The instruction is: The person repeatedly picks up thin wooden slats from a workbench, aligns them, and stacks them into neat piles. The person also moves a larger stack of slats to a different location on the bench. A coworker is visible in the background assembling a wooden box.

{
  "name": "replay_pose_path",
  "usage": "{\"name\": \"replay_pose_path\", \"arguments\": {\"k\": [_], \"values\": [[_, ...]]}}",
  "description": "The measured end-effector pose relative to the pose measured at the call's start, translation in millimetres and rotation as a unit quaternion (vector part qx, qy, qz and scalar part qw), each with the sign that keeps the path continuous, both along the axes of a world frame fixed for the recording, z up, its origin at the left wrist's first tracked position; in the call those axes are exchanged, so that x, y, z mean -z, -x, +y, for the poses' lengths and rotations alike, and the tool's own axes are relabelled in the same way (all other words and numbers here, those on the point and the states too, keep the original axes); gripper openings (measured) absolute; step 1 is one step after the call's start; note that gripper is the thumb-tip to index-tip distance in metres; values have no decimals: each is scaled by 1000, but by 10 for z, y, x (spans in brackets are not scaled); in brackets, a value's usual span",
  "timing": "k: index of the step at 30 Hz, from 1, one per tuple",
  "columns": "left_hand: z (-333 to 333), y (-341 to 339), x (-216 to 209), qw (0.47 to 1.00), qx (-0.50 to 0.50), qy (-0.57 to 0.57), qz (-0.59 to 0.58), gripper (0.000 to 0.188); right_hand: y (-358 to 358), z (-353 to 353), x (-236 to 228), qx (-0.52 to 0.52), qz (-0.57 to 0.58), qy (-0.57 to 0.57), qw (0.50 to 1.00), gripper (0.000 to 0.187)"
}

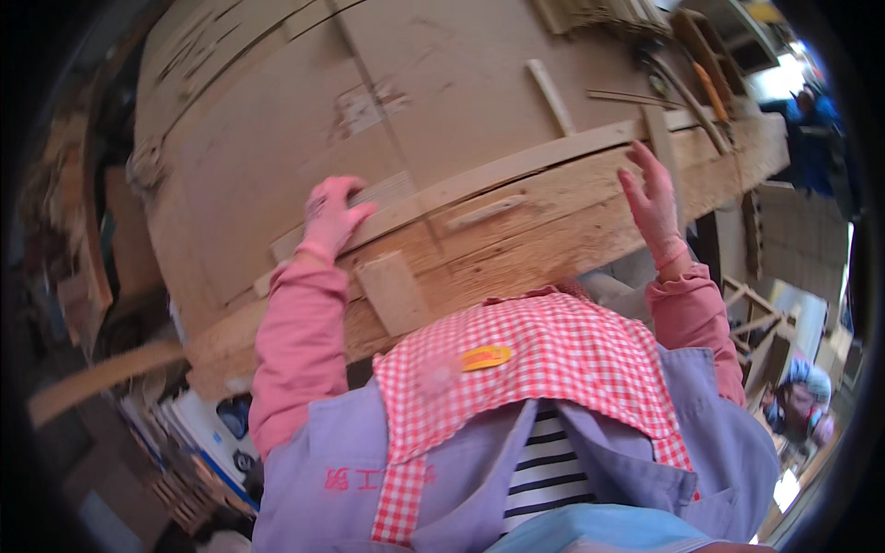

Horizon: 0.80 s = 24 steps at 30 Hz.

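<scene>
The left hand (334, 217), in a pink glove, lay flat on a thin wood strip (369, 198) on the bench (277, 138), fingers pressed together and pointing right. The right hand (653, 203) stood raised at the bench's near edge, fingers spread and empty. A long slat (516, 169) ran between the two sets of fingertips. Below the left fingers a small square block (395, 292) overhung the edge. A yellow oval label (486, 357) sat on the red-checked cloth (553, 359) beneath both hands.
</scene>
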<state>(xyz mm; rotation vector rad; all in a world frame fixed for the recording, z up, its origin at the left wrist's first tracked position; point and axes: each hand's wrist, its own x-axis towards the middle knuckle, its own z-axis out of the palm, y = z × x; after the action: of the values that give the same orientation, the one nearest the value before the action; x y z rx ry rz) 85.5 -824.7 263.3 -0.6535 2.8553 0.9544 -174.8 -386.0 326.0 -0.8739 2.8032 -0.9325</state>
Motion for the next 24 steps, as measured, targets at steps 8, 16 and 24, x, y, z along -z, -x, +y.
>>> {"name": "replay_pose_path", "arguments": {"k": [8, 16, 24], "values": [[68, 82, -216, 995, 30, 71, -70, 41, -737, -2368, 139, -285, -107, -177, 936, 36], [34, 12, -229, 993, -5, 105, -59, 40, -967, -2762, 188, -275, -246, -214, 905, 31], [-62, -114, -245, 991, -46, 116, -48, 38, -922, -3106, 296, -417, 27, -174, 892, 46]]}}
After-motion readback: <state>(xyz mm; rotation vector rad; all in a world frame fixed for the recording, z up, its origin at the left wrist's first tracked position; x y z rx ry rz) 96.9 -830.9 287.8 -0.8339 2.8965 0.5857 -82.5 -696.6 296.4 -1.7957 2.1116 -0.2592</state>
